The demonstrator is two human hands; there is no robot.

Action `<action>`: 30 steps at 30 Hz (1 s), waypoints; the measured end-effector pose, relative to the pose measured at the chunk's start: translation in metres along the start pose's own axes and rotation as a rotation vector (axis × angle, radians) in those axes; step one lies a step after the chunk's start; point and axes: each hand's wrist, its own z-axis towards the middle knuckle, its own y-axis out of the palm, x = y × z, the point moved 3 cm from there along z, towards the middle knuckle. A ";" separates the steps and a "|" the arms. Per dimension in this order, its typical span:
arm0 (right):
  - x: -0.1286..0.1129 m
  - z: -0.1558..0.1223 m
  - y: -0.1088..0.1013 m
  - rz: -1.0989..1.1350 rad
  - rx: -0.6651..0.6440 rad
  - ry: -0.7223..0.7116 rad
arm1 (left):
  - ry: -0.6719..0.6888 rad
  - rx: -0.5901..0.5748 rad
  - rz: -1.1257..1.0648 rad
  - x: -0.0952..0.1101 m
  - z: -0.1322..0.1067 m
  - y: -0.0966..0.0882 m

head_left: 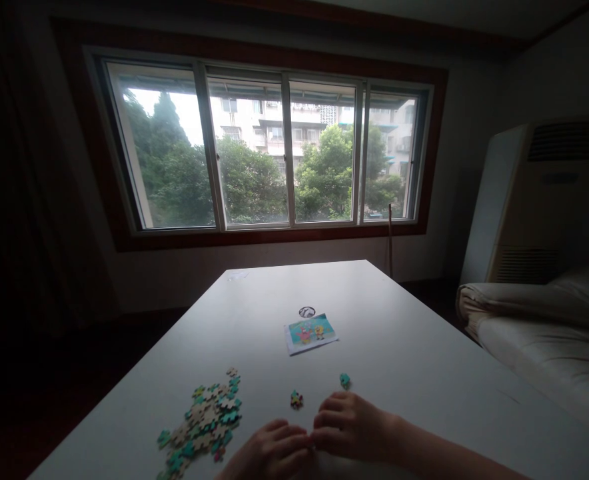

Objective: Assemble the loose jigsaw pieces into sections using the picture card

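My left hand (272, 450) and right hand (342, 423) are curling nearly closed, fingertips meeting over the surface (399, 347); I cannot tell whether they are pinching anything. The puzzle pile (204, 423) is lying left of my left hand. A small cluster (296, 399) is sitting just beyond my fingertips, a teal piece (344, 381) just past my right hand, and the picture (312, 333) is resting farther ahead of both.

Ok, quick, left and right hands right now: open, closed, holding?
Left hand: fingers curled; can't tell whether it holds anything.
Right hand: fingers curled, close to the left's; can't tell whether it holds anything.
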 end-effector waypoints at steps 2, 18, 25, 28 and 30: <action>0.000 0.001 -0.002 -0.010 0.000 0.002 | 0.001 -0.002 -0.006 0.000 0.000 0.000; 0.000 0.000 0.000 0.023 0.090 0.014 | 0.009 0.006 0.013 -0.001 -0.001 0.000; 0.012 -0.009 -0.001 0.274 0.299 0.288 | -0.051 0.028 0.056 -0.004 0.001 -0.004; 0.024 -0.015 0.001 0.385 0.402 0.446 | -0.118 0.051 0.108 -0.010 -0.004 -0.007; 0.033 -0.020 0.003 0.424 0.443 0.509 | -0.188 0.059 0.154 -0.018 -0.010 -0.008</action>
